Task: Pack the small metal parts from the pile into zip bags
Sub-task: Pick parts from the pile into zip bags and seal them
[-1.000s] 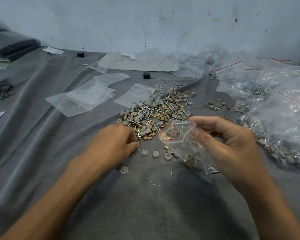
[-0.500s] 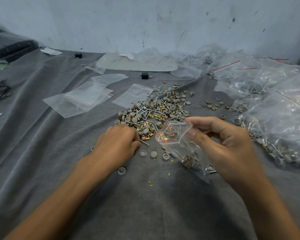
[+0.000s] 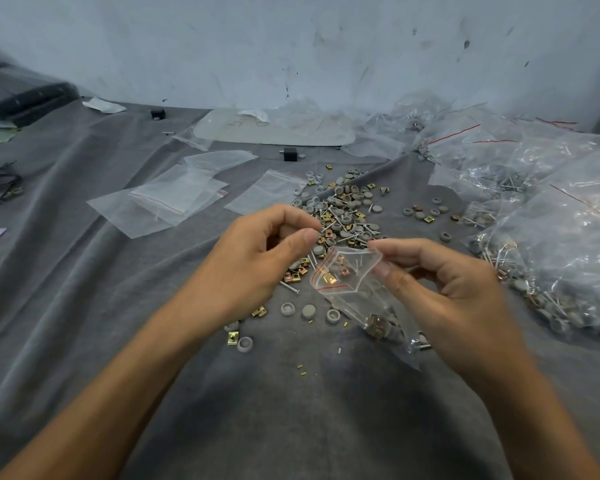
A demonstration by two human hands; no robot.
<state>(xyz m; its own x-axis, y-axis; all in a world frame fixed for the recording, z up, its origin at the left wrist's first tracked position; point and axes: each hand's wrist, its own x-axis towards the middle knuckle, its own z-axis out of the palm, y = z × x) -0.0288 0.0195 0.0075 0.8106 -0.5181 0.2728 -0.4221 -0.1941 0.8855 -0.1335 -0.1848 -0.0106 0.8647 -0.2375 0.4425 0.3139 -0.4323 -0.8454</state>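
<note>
Grips zip bag (image 3: 347,271) at its open mouth with right hand (image 3: 454,292), above grey cloth (image 3: 291,410), just before pile (image 3: 343,209). Pinches left hand (image 3: 253,268) fingertips together, contents too small to tell. Cannot read scrawl on rear sheet (image 3: 274,129).

You were in a packing workshop: a grey cloth (image 3: 84,306) spread up to a scuffed, stained wall (image 3: 291,46), a heap (image 3: 343,209) of loose screws, clips and caps, flat empty zip bags (image 3: 174,199), and filled bags (image 3: 551,220) piled at your right.
</note>
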